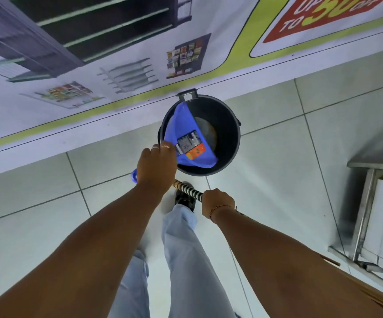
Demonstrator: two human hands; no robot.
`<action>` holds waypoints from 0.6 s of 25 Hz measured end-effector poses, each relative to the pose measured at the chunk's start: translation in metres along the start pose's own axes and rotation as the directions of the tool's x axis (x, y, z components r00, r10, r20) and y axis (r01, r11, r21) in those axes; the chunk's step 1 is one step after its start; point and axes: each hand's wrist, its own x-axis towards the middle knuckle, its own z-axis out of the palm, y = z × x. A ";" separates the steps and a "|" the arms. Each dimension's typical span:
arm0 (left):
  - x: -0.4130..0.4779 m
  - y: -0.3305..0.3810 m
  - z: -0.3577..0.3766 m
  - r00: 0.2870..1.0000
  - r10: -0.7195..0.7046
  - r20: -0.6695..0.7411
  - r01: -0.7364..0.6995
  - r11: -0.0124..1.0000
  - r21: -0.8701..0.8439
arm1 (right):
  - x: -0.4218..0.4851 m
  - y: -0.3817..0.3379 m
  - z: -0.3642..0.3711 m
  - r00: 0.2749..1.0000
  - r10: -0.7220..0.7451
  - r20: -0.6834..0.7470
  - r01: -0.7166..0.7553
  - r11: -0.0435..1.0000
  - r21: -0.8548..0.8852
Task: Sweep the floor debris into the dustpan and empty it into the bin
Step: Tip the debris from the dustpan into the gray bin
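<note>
A blue dustpan (187, 131) with a printed label is tipped mouth-down inside the round black bin (228, 138), which stands on the tiled floor against the wall. My left hand (156, 165) is closed around the dustpan's handle, just over the bin's near rim. My right hand (218, 204) grips a broom handle (188, 189) striped black and white, held low near my shoe; the brush end is hidden. The bin's bottom looks dark, and I cannot make out any debris in it.
A wall (117, 53) covered by a printed poster of shelves runs behind the bin. A steel table or cabinet (369, 203) stands at the right. Pale floor tiles (277, 180) lie between them. My legs in light jeans are below.
</note>
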 end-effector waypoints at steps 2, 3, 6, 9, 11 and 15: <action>-0.011 -0.010 0.018 0.986 -0.146 -0.079 0.134 0.982 -0.133 | -0.002 -0.001 -0.001 1.000 0.021 0.016 -0.021 0.999 -0.024; -0.021 -0.016 0.029 0.977 -0.204 -0.055 0.182 0.945 -0.271 | -0.004 -0.003 -0.002 0.999 0.032 0.016 -0.031 0.999 -0.022; -0.060 -0.037 0.058 0.930 -0.366 0.034 0.313 0.742 -0.593 | -0.013 -0.020 0.001 0.999 0.033 0.016 -0.033 0.999 -0.014; -0.107 -0.073 0.083 0.832 -0.531 0.162 0.433 0.438 -0.788 | -0.020 -0.065 0.003 0.998 -0.019 0.067 0.014 0.997 0.070; -0.129 -0.100 0.092 0.764 -0.600 0.236 0.461 0.253 -0.851 | -0.020 -0.103 0.004 0.991 -0.122 0.053 0.117 0.988 0.096; -0.179 -0.175 0.118 0.679 -0.652 0.339 0.500 0.072 -0.863 | -0.044 -0.193 0.038 0.977 -0.197 0.084 0.196 0.980 0.019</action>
